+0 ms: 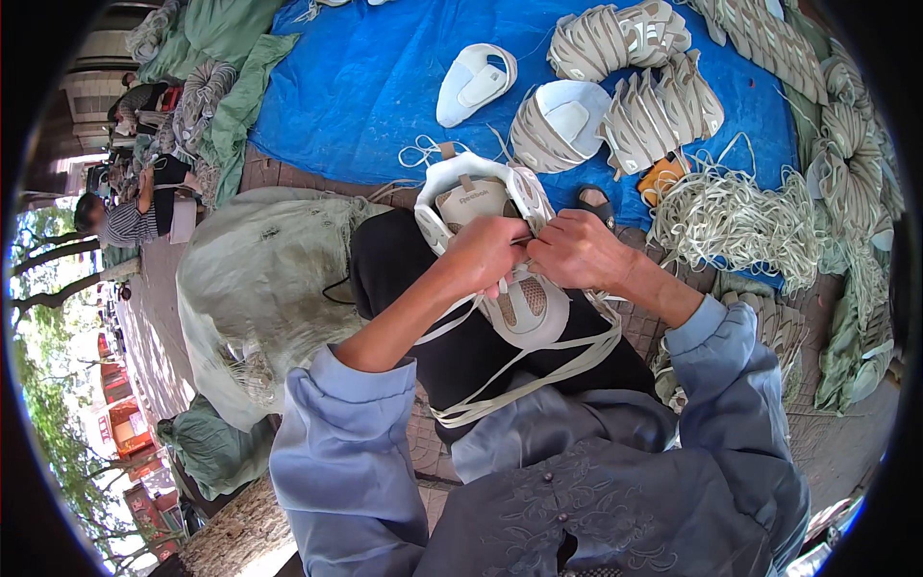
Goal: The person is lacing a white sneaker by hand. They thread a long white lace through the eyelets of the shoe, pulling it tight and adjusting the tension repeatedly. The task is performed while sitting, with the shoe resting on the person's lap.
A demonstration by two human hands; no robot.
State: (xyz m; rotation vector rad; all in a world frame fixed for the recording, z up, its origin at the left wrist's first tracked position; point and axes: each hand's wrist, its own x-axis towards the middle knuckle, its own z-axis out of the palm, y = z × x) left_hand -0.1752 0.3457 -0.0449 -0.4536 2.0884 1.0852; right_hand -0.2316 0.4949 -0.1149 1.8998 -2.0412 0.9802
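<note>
Both my left hand (484,252) and right hand (577,248) pinch a lace (538,370) through the white shoe upper (500,250) at frame centre; pulling it snug seems next.

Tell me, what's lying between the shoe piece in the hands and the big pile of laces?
In the head view, a dark sandal lies between the white shoe upper and the lace pile, beside an orange object.

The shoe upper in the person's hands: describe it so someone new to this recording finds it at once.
Start at the blue tarp spread across the top, then come down to the person's dark lap at centre. The white shoe upper lies there, pinched between the left hand and the right hand. Unlike the stacked uppers on the tarp, it trails loose pale laces.
</note>
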